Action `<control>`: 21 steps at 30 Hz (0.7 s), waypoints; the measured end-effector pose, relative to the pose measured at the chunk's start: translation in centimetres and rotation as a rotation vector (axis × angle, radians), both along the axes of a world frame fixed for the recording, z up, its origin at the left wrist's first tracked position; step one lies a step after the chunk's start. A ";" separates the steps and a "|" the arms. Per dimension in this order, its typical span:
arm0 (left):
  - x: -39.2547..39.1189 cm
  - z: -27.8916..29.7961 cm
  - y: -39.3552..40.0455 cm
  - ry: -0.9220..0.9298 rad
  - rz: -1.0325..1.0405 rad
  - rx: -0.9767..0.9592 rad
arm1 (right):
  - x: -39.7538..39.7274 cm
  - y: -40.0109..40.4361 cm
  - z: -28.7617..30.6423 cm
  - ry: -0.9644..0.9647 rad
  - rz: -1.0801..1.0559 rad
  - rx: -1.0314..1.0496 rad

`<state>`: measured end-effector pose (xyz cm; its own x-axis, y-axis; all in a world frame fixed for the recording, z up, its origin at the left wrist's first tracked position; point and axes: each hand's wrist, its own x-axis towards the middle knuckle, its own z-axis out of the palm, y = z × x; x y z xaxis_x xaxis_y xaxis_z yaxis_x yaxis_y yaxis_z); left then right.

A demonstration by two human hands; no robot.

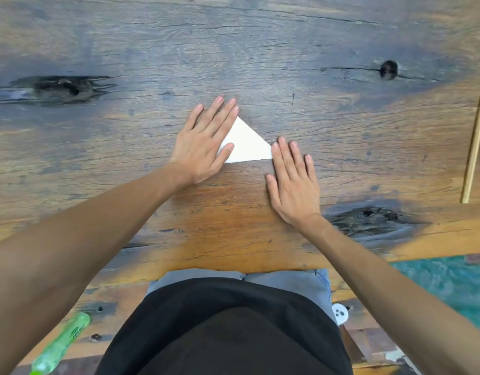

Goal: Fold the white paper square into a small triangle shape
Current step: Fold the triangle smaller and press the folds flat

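The white paper [248, 146] lies folded into a triangle on the wooden table [233, 50], its point away from me. My left hand [205, 142] rests flat over the paper's left part, fingers spread, thumb on the sheet. My right hand [291, 180] lies flat on the table beside the paper, its fingertips touching the triangle's right corner. Neither hand grips the paper; the left side of the triangle is hidden under my left hand.
Dark knots mark the wood at the left [60, 87], far right [388, 69] and near right [368, 217]. A thin wooden stick [475, 142] lies at the right edge. A green bottle [61, 343] sits low on the left, below the table's near edge.
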<state>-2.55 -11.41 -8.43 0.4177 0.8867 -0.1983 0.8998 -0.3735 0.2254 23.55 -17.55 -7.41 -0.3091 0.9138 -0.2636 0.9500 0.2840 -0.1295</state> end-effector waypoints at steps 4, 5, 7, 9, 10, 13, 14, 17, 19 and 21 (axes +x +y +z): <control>-0.1 -0.2 0.0 -0.007 -0.010 0.009 | 2.0 -0.7 1.0 0.000 -0.041 -0.047; -0.2 -0.3 -0.1 -0.009 -0.011 0.015 | 1.8 -0.7 1.4 0.026 -0.072 -0.056; -0.2 -0.4 -0.1 -0.010 -0.012 0.030 | 0.7 -0.1 2.0 0.091 -0.130 -0.050; -0.1 -0.5 -0.1 -0.008 -0.013 0.041 | -1.4 1.0 2.5 0.141 -0.122 -0.022; -0.1 -0.5 -0.1 -0.010 -0.013 0.042 | -2.8 1.7 2.7 0.156 -0.094 -0.008; -0.1 -0.5 -0.1 -0.012 -0.018 0.042 | -7.1 3.4 2.4 0.182 -0.015 -0.018; -0.2 -0.4 -0.1 -0.011 -0.022 0.040 | -8.1 3.7 2.1 0.184 0.004 -0.034; -0.2 -0.4 -0.1 -0.010 -0.022 0.032 | -9.0 3.7 0.9 0.194 0.035 -0.068; -0.2 -0.4 -0.1 -0.005 -0.022 0.031 | -8.1 3.5 0.2 0.181 0.051 -0.037; -0.2 -0.4 0.0 -0.004 -0.025 0.030 | -7.4 3.1 -0.3 0.147 0.069 0.027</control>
<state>-2.79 -11.44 -8.81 0.4407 0.8814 -0.1699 0.8892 -0.4027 0.2172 16.16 -14.40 -7.71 -0.4048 0.8951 -0.1870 0.8996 0.3532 -0.2568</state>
